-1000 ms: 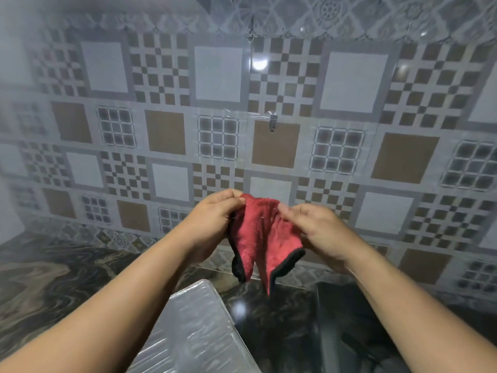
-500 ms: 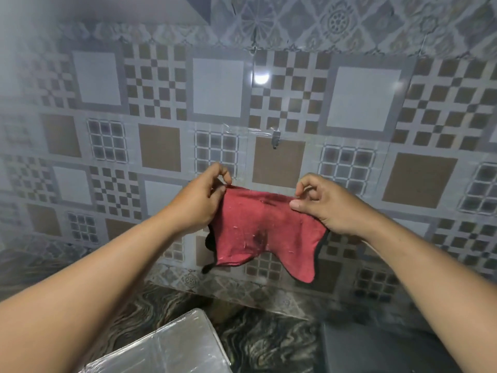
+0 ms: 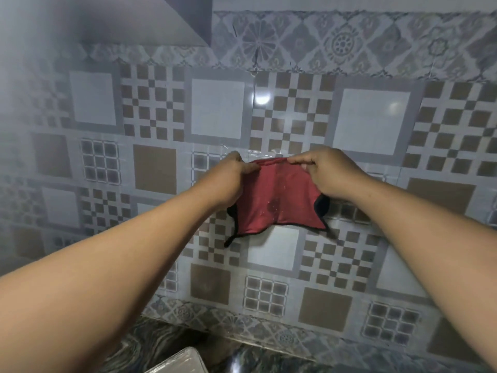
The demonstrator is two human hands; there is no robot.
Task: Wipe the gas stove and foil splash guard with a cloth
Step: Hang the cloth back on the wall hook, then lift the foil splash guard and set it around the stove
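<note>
A red cloth (image 3: 277, 200) with a black hem hangs spread out in front of the patterned tile wall. My left hand (image 3: 228, 181) pinches its top left corner and my right hand (image 3: 330, 170) pinches its top right corner, both at mid height of the wall. A corner of the silver foil splash guard (image 3: 183, 363) shows at the bottom edge, below my left forearm. The gas stove is out of view.
The tiled wall (image 3: 371, 125) with brown and white squares fills most of the view, with clear film or tape (image 3: 239, 153) stuck on it behind the hands. A dark marbled countertop (image 3: 269, 359) runs along the bottom.
Both hands have risen and moved apart, unfolding the bunched cloth into a flat sheet held up near the wall. The view has tilted up, so the countertop and foil guard sank to the bottom edge.
</note>
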